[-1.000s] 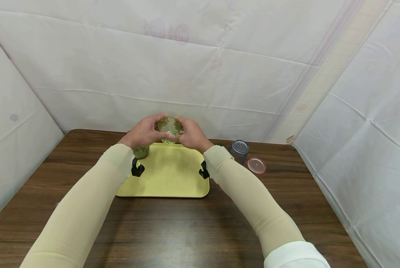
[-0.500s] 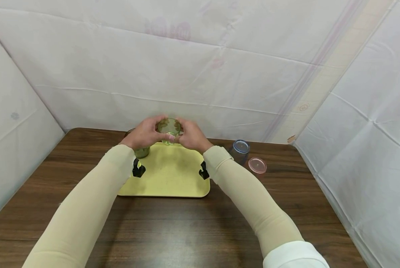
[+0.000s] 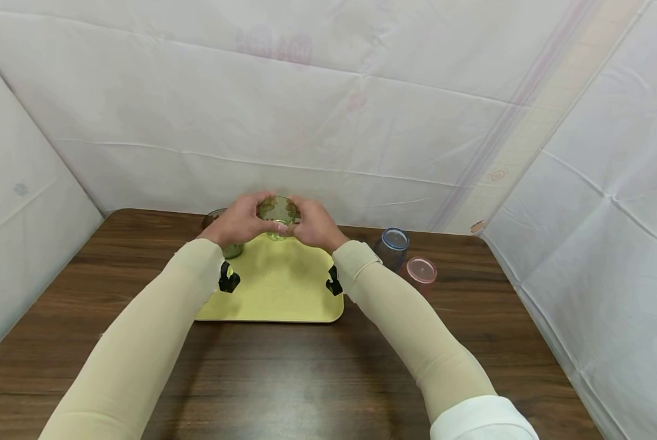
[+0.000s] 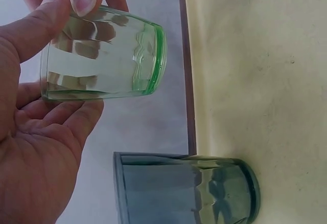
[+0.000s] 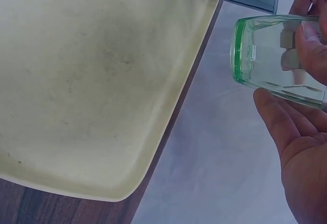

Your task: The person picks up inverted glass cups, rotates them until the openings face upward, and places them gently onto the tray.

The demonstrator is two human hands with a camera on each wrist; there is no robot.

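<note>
Green glass (image 3: 277,211) held by both hands above yellow tray (image 3: 273,293)

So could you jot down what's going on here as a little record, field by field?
Held: light green glass, lifted above the tray's far edge
Left hand: grip on the glass's side
Right hand: grip on its other side
On tray: dark green glass, standing
Tray: yellow tray on wooden table
Beside tray: blue cup, pink cup
</note>
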